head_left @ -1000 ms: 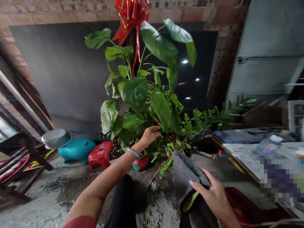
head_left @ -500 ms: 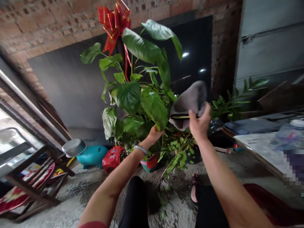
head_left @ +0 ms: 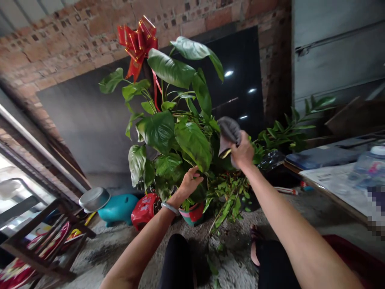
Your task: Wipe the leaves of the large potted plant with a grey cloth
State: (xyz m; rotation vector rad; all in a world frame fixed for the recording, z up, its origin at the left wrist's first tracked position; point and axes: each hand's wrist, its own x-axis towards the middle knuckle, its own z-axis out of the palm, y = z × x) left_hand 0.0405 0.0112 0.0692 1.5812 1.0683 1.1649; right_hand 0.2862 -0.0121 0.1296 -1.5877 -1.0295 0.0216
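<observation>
Our right hand (head_left: pixel 243 153) grasps a cloth (head_left: pixel 229 129); our left hand (head_left: pixel 189 183), grip unclear, touches a likely tender leaf (head_left: pixel 194 144), best supported underneath

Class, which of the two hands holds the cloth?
The right hand, beside the plant, holds the grey cloth; the left hand, by a broad leaf, holds no cloth.

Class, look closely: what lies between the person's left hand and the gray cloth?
In the head view, the lower part of a large green leaf and darker foliage lie between the left hand and the gray cloth.
</observation>
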